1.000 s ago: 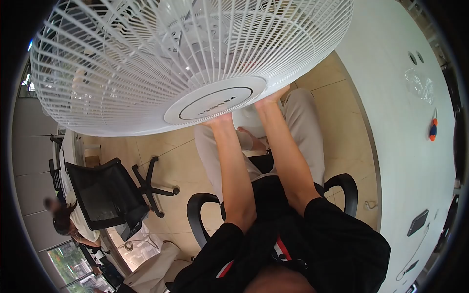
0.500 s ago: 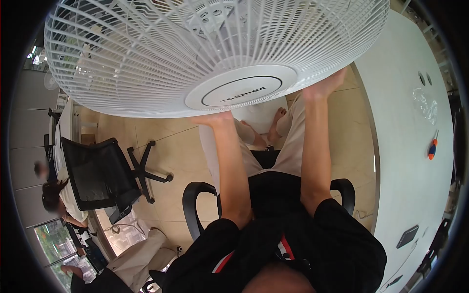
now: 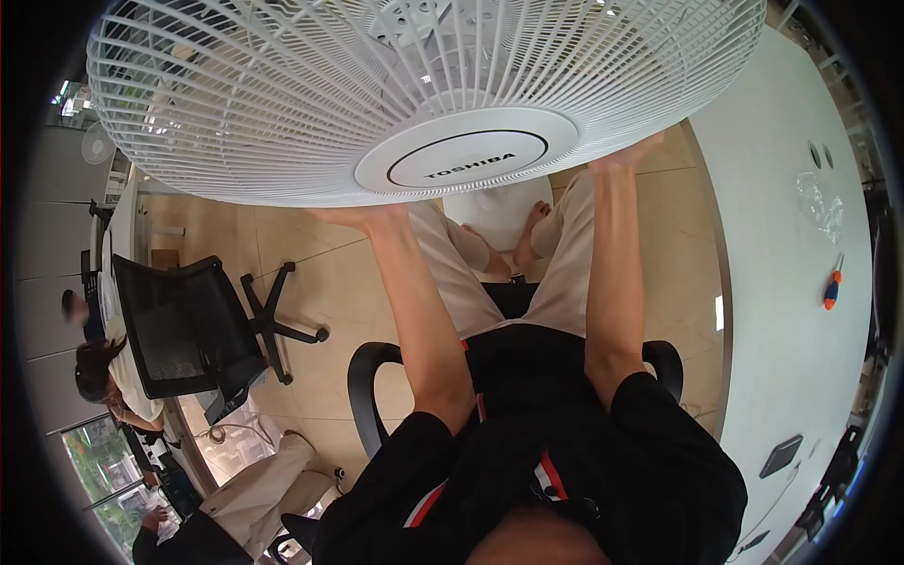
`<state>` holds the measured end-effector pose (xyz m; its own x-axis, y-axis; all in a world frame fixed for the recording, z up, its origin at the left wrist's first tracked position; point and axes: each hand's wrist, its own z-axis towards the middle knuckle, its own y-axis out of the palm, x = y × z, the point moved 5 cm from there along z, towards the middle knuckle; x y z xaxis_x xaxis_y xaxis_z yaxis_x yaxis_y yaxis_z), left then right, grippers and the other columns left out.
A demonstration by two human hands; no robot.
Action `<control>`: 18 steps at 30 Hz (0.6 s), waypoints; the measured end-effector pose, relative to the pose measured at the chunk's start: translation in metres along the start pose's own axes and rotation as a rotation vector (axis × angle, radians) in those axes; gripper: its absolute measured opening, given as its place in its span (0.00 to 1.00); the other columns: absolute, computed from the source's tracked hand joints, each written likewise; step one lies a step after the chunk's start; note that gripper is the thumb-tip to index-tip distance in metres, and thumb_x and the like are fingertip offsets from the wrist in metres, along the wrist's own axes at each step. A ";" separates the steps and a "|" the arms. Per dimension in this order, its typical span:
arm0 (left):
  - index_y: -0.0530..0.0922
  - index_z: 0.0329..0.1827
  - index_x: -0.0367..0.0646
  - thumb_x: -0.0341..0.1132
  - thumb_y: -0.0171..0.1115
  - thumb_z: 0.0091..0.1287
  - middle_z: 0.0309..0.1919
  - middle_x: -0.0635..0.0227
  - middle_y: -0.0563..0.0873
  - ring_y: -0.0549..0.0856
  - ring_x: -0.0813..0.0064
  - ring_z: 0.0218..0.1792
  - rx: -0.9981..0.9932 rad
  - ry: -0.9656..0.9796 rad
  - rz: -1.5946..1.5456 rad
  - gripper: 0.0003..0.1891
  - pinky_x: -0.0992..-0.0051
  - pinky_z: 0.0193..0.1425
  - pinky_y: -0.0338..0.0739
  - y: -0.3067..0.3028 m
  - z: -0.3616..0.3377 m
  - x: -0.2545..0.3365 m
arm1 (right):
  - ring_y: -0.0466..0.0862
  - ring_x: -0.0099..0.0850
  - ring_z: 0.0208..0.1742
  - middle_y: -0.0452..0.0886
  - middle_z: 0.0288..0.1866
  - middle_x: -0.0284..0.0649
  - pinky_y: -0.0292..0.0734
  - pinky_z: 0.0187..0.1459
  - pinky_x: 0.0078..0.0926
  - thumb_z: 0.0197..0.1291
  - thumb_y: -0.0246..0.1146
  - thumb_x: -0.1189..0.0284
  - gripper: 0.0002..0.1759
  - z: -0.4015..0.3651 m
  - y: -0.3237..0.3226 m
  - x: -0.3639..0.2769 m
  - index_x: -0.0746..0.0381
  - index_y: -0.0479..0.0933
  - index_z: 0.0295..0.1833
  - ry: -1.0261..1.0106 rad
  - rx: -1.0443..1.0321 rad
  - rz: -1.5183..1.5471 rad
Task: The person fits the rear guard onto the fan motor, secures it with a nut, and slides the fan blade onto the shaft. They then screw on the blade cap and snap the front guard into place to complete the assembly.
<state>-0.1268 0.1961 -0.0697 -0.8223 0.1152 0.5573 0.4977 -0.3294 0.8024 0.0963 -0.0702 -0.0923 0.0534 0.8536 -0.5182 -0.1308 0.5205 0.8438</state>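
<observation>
A large white fan [image 3: 311, 169] fills the top of the view, its round wire grille facing me and a TOSHIBA badge [image 3: 468, 160] at its centre. Through the wires, the parts behind show only in glimpses. My left hand [image 3: 363, 217] is closed around the grille's lower rim, left of the badge. Farther right, my right hand [image 3: 629, 155] grips the same rim. The fingers of both hands are mostly hidden behind the fan. Below it, a white base [image 3: 485, 212] rests on the floor between my feet.
To the right runs a white table [image 3: 782, 245] with an orange-and-blue screwdriver [image 3: 832, 287], a clear plastic bag [image 3: 821, 207] and a phone [image 3: 782, 457]. A black office chair [image 3: 188, 325] stands on the left. Other people [image 3: 104, 372] sit at desks beyond it.
My left hand has shifted left along the rim. The fan has tilted or risen slightly, so more of the base shows. My right hand stays near the same spot.
</observation>
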 end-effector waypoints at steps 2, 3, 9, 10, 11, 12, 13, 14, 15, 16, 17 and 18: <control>0.69 0.76 0.48 0.60 0.34 0.78 0.70 0.63 0.76 0.81 0.55 0.66 0.012 -0.022 -0.001 0.34 0.51 0.66 0.82 -0.009 0.002 -0.004 | 0.87 0.34 0.48 0.85 0.51 0.40 0.87 0.47 0.33 0.77 0.44 0.52 0.28 -0.001 -0.001 0.000 0.63 0.78 0.61 -0.017 -0.012 0.002; 0.69 0.76 0.48 0.59 0.34 0.78 0.70 0.62 0.76 0.81 0.55 0.65 0.018 -0.030 -0.003 0.34 0.51 0.66 0.83 -0.011 0.004 -0.005 | 0.87 0.34 0.47 0.86 0.51 0.40 0.87 0.46 0.33 0.77 0.44 0.53 0.28 0.001 -0.001 0.001 0.63 0.78 0.60 -0.030 -0.026 -0.005; 0.71 0.71 0.43 0.57 0.41 0.77 0.68 0.63 0.76 0.78 0.59 0.66 -0.001 -0.001 0.006 0.31 0.56 0.68 0.78 -0.007 0.008 -0.003 | 0.83 0.39 0.59 0.81 0.61 0.43 0.84 0.58 0.40 0.76 0.43 0.52 0.30 -0.003 0.003 -0.002 0.64 0.72 0.68 -0.082 0.060 -0.067; 0.71 0.71 0.42 0.57 0.41 0.77 0.68 0.62 0.76 0.78 0.59 0.66 -0.009 0.014 -0.009 0.31 0.56 0.68 0.79 -0.005 0.009 -0.002 | 0.82 0.41 0.63 0.79 0.65 0.45 0.83 0.62 0.42 0.76 0.42 0.52 0.32 -0.004 0.005 -0.007 0.64 0.70 0.71 -0.108 0.094 -0.094; 0.71 0.71 0.42 0.56 0.41 0.78 0.68 0.62 0.76 0.79 0.59 0.65 -0.019 0.031 -0.027 0.31 0.56 0.67 0.80 -0.003 0.011 -0.003 | 0.81 0.39 0.62 0.79 0.64 0.42 0.82 0.62 0.40 0.76 0.43 0.52 0.31 -0.010 0.018 -0.016 0.63 0.71 0.70 -0.090 0.081 -0.066; 0.71 0.70 0.41 0.56 0.41 0.78 0.68 0.62 0.76 0.80 0.59 0.65 -0.027 0.046 -0.043 0.31 0.56 0.66 0.81 -0.003 0.012 -0.002 | 0.81 0.37 0.61 0.79 0.63 0.40 0.80 0.61 0.37 0.76 0.44 0.53 0.30 -0.022 0.034 -0.029 0.62 0.71 0.69 -0.070 0.069 -0.041; 0.71 0.70 0.41 0.55 0.41 0.78 0.67 0.62 0.77 0.80 0.58 0.65 -0.045 0.059 -0.006 0.31 0.56 0.66 0.81 -0.003 0.012 -0.001 | 0.81 0.34 0.60 0.80 0.62 0.37 0.79 0.60 0.35 0.76 0.44 0.53 0.28 -0.028 0.044 -0.036 0.61 0.72 0.68 -0.051 0.060 -0.016; 0.72 0.70 0.41 0.55 0.40 0.78 0.67 0.61 0.77 0.80 0.58 0.64 -0.062 0.069 0.031 0.30 0.56 0.66 0.81 -0.002 0.011 0.000 | 0.81 0.34 0.61 0.79 0.62 0.37 0.79 0.60 0.35 0.76 0.44 0.53 0.29 -0.025 0.046 -0.039 0.61 0.72 0.68 -0.080 0.019 -0.048; 0.72 0.70 0.40 0.55 0.40 0.78 0.67 0.61 0.77 0.81 0.58 0.64 -0.079 0.074 0.069 0.30 0.56 0.65 0.81 -0.001 0.008 0.000 | 0.81 0.34 0.61 0.79 0.63 0.37 0.79 0.61 0.34 0.75 0.44 0.52 0.29 -0.020 0.045 -0.041 0.61 0.72 0.68 -0.110 -0.019 -0.081; 0.72 0.70 0.40 0.55 0.40 0.78 0.67 0.61 0.77 0.81 0.58 0.64 -0.088 0.066 0.025 0.30 0.56 0.66 0.81 -0.001 0.005 -0.001 | 0.80 0.34 0.61 0.78 0.63 0.36 0.79 0.61 0.34 0.75 0.43 0.52 0.29 -0.016 0.043 -0.043 0.61 0.72 0.68 -0.141 -0.053 -0.117; 0.72 0.70 0.40 0.55 0.40 0.78 0.67 0.61 0.77 0.80 0.58 0.64 -0.099 0.060 -0.024 0.30 0.56 0.66 0.81 0.006 0.003 0.000 | 0.82 0.36 0.59 0.79 0.61 0.38 0.82 0.58 0.36 0.75 0.43 0.54 0.29 -0.010 0.036 -0.040 0.63 0.72 0.67 -0.163 -0.024 -0.125; 0.72 0.69 0.40 0.55 0.39 0.78 0.67 0.61 0.77 0.80 0.58 0.64 -0.111 0.055 -0.078 0.30 0.56 0.66 0.81 0.012 0.003 -0.002 | 0.83 0.37 0.57 0.80 0.59 0.40 0.84 0.56 0.37 0.75 0.42 0.57 0.28 -0.003 0.031 -0.036 0.65 0.73 0.65 -0.189 0.001 -0.132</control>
<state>-0.1182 0.1946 -0.0607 -0.8725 0.0939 0.4795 0.4007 -0.4239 0.8123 0.0871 -0.0853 -0.0479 0.2549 0.7669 -0.5891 -0.1097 0.6282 0.7703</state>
